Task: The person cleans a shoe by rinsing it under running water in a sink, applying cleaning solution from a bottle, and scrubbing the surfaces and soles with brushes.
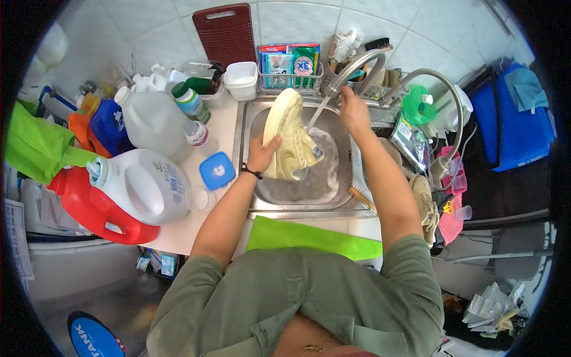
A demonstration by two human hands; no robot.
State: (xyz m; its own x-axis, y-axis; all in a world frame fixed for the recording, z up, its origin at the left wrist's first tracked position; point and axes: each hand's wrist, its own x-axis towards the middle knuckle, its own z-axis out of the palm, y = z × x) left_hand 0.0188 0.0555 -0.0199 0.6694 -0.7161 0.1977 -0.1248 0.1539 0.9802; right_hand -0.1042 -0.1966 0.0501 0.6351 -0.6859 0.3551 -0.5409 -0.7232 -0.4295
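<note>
My left hand [266, 154] grips a cream-coloured shoe [285, 138] by its sole and heel side, tilted over the stainless steel sink [245, 201]. The shoe looks wet, with its laces out. From the curved faucet [357, 60] a stream of water [319, 114] runs down beside the shoe. Greyish sudsy water [323, 174] lies in the basin. My right hand [355, 109] is up at the faucet's base with its fingers curled; whether they grasp the handle is hidden. A wooden-handled scrub brush [362, 196] rests at the sink's right front corner, partly behind my right forearm.
Left of the sink stand a white detergent jug [147, 187], a red jug [98, 209], a translucent jug [151, 120] and a blue-lidded container [217, 170]. A green cloth [308, 236] lies along the front edge. Another shoe [424, 205] and a flexible metal spout [459, 98] are at right.
</note>
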